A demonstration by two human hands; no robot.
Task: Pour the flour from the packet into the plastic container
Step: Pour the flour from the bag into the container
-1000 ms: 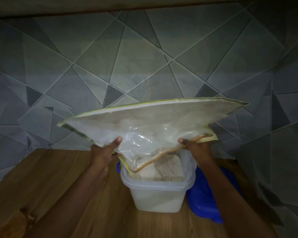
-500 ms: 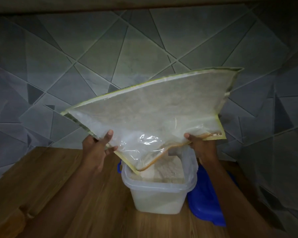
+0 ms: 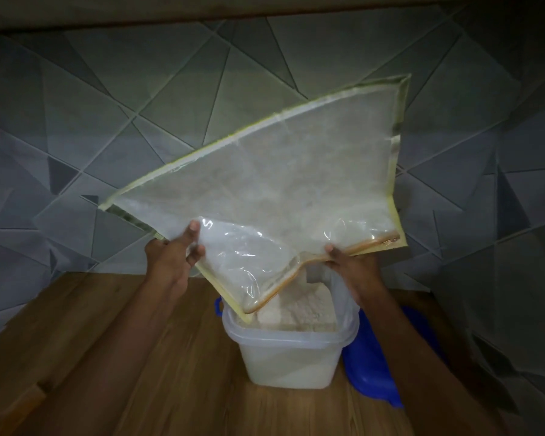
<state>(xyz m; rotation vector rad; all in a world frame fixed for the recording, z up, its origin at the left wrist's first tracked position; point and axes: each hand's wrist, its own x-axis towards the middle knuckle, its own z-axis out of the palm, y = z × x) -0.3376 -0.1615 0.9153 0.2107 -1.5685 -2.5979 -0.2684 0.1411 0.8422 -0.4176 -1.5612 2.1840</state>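
Blue lid (image 3: 367,374) mostly hidden behind container (image 3: 287,357) & R forearm (image 3: 428,360).

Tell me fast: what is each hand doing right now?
Left hand: grips the packet at its lower left edge.
Right hand: grips the packet's open edge, above the plastic container.

**Grey tiled wall above a wooden top**

The wall (image 3: 114,99) behind is covered with grey tiles cut in triangles and other angular shapes, some pale, some darker, with thin lines between them. The same pattern goes on along the side wall (image 3: 523,247) at the right. Below, a wooden surface (image 3: 101,357) with brown grain reaches up to the wall. At the very top a dark band (image 3: 265,7) runs across. The light is dim, and the edges of the view are darkest
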